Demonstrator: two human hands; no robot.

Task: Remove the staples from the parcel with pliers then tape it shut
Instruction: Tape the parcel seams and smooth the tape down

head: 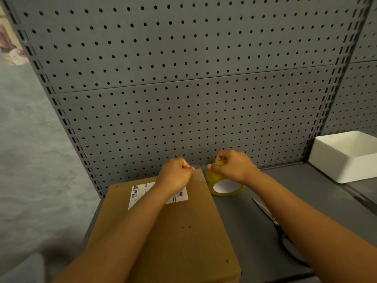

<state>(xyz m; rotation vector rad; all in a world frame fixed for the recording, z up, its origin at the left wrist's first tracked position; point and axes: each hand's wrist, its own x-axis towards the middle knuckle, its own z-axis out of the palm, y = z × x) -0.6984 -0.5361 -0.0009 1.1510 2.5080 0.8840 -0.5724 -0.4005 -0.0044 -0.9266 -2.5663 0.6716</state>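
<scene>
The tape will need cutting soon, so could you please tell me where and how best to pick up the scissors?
Take the scissors by the black handle loops at the near end, coming from above; they lie flat, blades pointing away, and the right forearm crosses over them.

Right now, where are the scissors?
The scissors lie on the grey shelf right of the brown parcel, partly under the right forearm, nearer than the tape roll.

The person shows 2 bare forearms with no sleeves, watch, rings or gloves, the left hand over the brown parcel's far edge, the right hand just beyond the parcel's far right corner.
</scene>
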